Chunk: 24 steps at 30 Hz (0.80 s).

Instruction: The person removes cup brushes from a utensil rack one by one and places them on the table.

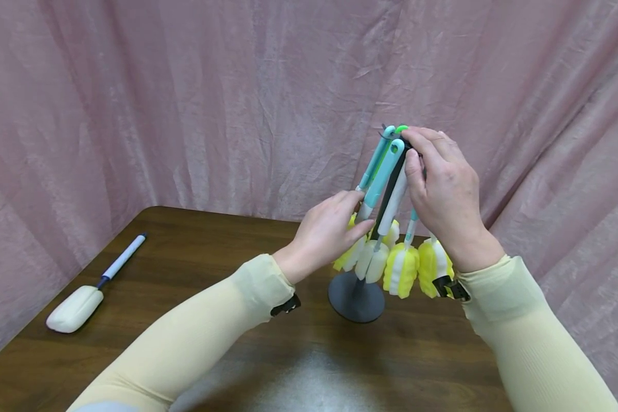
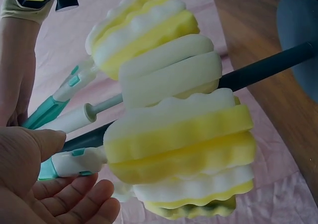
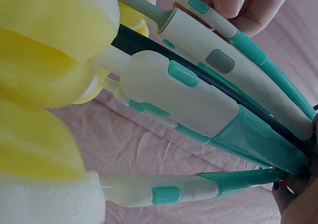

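Several sponge brushes hang from the hooks of a dark stand [image 1: 357,297], with yellow-and-white sponge heads [image 1: 401,270], teal-and-white handles [image 1: 383,174] and one cream head [image 1: 373,261]. At the top of the stand my right hand [image 1: 445,183] curls thumb and fingers around the handle ends; the hooks there are partly hidden. My left hand [image 1: 327,234] lies at the stand's left side, relaxed fingers touching a teal-and-white handle [image 2: 74,162], thumb stretched across in front. From the right wrist view, the left fingers [image 3: 248,15] appear behind that handle.
A white sponge brush [image 1: 77,309] with a pale handle lies on the left of the brown wooden table [image 1: 226,252]. A pink curtain [image 1: 211,103] hangs behind the table.
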### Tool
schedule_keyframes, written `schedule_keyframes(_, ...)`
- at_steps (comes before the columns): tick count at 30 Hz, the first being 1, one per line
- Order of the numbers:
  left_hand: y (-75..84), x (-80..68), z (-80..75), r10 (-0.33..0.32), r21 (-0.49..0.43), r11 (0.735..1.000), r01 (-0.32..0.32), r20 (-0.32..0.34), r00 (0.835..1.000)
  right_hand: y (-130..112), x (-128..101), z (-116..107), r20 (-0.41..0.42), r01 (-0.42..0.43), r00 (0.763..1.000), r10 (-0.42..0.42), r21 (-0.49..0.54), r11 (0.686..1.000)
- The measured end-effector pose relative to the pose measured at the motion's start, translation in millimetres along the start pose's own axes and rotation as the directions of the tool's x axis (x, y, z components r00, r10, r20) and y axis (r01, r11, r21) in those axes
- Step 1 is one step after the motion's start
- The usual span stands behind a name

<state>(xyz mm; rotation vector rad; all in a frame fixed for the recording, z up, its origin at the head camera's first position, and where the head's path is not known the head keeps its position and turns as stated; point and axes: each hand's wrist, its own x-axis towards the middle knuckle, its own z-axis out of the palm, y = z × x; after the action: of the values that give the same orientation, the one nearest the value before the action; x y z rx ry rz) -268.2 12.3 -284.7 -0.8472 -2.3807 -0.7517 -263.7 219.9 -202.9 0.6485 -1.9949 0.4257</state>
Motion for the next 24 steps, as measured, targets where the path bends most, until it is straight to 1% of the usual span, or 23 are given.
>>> schedule_keyframes(7,-0.9,2.9,5.0,-0.002,0.015,1.000,0.002,0.002,1.000,-0.2,0.2,0.1,-0.002,-0.001,1.000,0.001,-0.003,1.000)
schedule_keyframes(16,-3.3,2.8,8.3,0.019,0.052,0.998,-0.020,0.004,1.000,-1.1,0.8,1.4,-0.006,0.019,1.000,-0.019,0.010,1.000)
schedule_keyframes(24,-4.1,2.1,10.0,0.040,0.080,0.996,-0.038,-0.019,0.999,-1.5,1.3,1.2,-0.003,0.005,1.000,-0.005,0.001,1.000)
